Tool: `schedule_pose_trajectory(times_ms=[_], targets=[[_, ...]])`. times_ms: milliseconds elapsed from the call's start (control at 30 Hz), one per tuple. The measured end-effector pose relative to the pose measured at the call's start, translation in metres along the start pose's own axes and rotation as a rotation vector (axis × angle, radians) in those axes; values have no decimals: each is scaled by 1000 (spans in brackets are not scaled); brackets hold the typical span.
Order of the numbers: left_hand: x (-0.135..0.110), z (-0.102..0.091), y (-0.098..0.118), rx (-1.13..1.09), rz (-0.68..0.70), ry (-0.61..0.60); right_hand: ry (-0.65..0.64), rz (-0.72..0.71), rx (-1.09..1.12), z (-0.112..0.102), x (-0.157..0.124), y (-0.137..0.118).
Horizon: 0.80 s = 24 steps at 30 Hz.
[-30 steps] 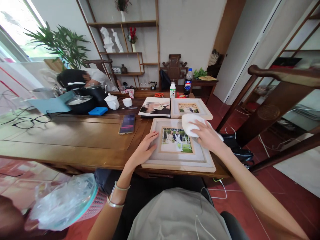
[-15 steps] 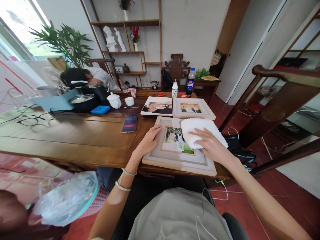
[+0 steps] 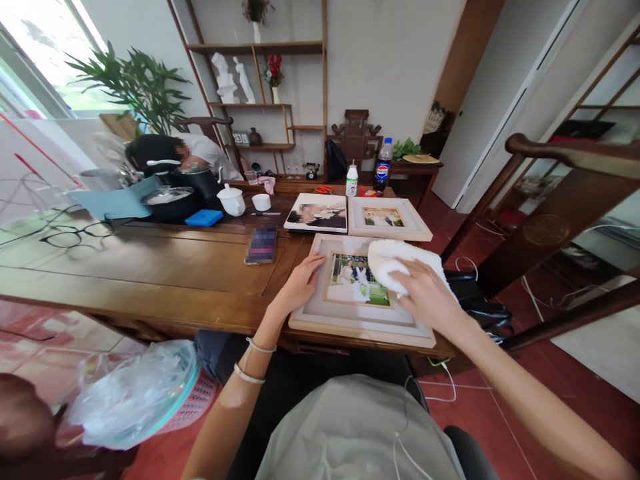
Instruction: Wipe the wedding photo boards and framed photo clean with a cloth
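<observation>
A framed wedding photo (image 3: 357,320) lies flat at the near right end of the wooden table (image 3: 150,273). My left hand (image 3: 299,285) rests open on the frame's left border, fingers stretched flat. My right hand (image 3: 425,293) presses a white cloth (image 3: 395,257) onto the right side of the glass, fingers curled over it. The cloth covers the frame's upper right corner.
Two more framed pictures (image 3: 387,219) (image 3: 317,213) lie behind. A phone (image 3: 262,244), glasses (image 3: 75,233), a blue box (image 3: 203,217), pots, a teapot (image 3: 233,200) and bottles (image 3: 383,165) stand on the table. Another person bends at the far left. A bin with a plastic bag (image 3: 135,393) sits at my left.
My right hand has shifted the cloth across the right part of the glass, bunching it after it lay spread flat. My left hand has stayed on the frame's left border.
</observation>
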State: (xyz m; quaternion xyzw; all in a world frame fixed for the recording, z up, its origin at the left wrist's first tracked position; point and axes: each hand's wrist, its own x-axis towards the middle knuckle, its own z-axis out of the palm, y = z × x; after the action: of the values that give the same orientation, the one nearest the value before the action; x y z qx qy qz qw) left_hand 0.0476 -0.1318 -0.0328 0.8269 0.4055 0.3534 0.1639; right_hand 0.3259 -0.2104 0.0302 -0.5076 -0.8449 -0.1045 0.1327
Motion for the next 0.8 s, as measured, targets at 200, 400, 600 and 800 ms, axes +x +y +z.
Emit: schedule_pose_trajectory(times_ms=[200, 400, 600, 800], targets=[[-1, 0, -1, 23, 37, -10, -36, -62, -90, 21, 54, 24], [-1, 2, -1, 82, 23, -23, -192, -166, 44, -2, 5, -35], [-2, 2, -1, 92, 42, -27, -184, -247, 184, -16, -37, -75], [-2, 1, -3, 44, 50, -20, -150, -75, 61, 9, 17, -25]])
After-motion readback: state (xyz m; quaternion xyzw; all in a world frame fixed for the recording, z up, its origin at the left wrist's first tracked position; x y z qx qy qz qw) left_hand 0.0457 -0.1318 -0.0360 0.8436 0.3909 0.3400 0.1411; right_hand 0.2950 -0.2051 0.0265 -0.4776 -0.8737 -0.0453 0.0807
